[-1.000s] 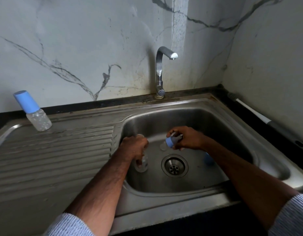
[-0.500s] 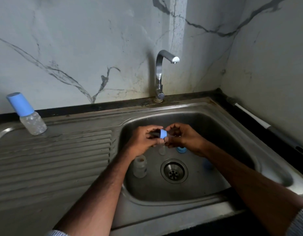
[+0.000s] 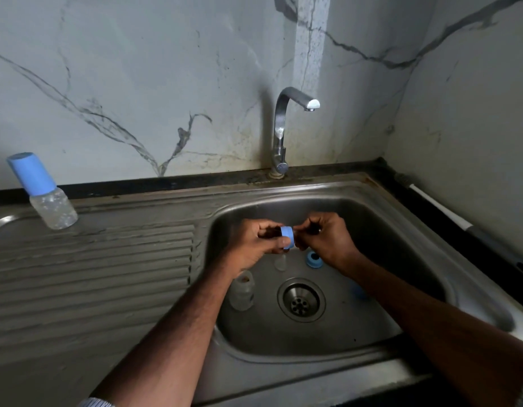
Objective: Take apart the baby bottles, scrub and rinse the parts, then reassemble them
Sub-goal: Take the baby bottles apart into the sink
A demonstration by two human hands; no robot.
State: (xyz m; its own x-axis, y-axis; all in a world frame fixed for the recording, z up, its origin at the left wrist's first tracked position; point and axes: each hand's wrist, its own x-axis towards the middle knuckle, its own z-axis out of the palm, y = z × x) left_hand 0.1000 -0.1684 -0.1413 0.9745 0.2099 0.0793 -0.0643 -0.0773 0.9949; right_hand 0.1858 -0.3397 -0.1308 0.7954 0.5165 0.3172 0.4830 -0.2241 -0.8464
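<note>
Over the sink basin my left hand and my right hand meet on a small blue screw ring. The left hand grips the ring; the right hand's fingertips pinch at its right face, where a part is mostly hidden. On the basin floor stand an open clear bottle body, a clear teat and another blue ring. A blue piece lies beside my right forearm. A whole bottle with a blue cap stands on the drainboard at the far left.
The tap rises behind the basin with no water running. The drain sits at the basin's middle. A ribbed drainboard stretches left. A long brush with a white handle lies on the dark counter along the right wall.
My left hand let go of the clear bottle body, which now stands in the basin, and rose to join my right hand on the blue ring.
</note>
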